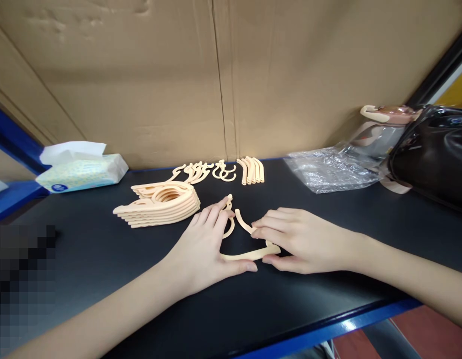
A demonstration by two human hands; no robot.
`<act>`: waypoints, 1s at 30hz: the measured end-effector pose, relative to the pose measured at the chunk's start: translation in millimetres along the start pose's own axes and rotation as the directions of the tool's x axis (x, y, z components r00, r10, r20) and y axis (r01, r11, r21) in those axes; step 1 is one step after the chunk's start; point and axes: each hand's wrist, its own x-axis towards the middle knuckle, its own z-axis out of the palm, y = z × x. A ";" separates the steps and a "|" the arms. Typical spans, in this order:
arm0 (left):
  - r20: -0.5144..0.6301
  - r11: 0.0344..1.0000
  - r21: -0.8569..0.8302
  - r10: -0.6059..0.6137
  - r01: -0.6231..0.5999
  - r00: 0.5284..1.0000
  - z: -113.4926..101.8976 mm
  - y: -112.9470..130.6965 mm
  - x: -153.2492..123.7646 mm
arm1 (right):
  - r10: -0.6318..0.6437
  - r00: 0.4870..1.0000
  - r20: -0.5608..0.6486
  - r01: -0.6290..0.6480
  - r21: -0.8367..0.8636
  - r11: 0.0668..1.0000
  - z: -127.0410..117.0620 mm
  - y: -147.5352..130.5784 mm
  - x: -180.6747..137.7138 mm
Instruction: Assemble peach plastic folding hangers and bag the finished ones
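Note:
Close to the table's front, several cream plastic hanger parts lie between my hands. My left hand [206,239] rests over them, fingers stretched out and thumb spread to the right. Its fingertips touch a hook piece [231,227], and its palm covers one end of a slim hanger arm [249,255]. My right hand [298,239] lies with its fingers extended and its thumb apart, at the other end of that arm. A curved strip [243,222] runs under its fingertips. How these parts meet beneath my hands is hidden.
Left of my hands stands a stack of folded hanger bodies [159,212]. Behind are loose hooks [195,172] and a row of curved strips [251,170]. A tissue pack [83,172] sits back left; a plastic bag [328,169], bottle [384,134] and black bag [436,154] are right.

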 end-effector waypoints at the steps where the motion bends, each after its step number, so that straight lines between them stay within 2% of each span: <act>1: 0.002 1.000 0.005 -0.009 0.009 1.000 0.1 0.2 0.2 | -0.005 1.000 -0.004 0.005 -0.002 1.000 0.1 -0.4 0.3; 10: 0.050 0.996 0.041 -0.087 0.085 0.995 -0.5 4.0 1.2 | -0.021 0.999 0.043 0.021 0.015 1.000 -3.9 -4.1 1.3; 17: 0.064 0.996 0.037 -0.082 0.079 0.995 0.4 0.0 1.7 | -0.027 0.998 0.059 0.027 0.012 1.000 -6.9 -8.4 2.1; 25: 0.034 0.997 -0.039 -0.067 0.068 0.997 0.8 -5.8 2.1 | -0.005 0.999 0.038 -0.001 0.153 0.988 -3.7 1.4 0.7; 30: 0.056 0.996 -0.046 -0.080 0.082 0.995 0.4 -6.1 1.9 | 0.024 0.998 0.058 -0.036 0.216 0.976 -3.6 4.7 0.6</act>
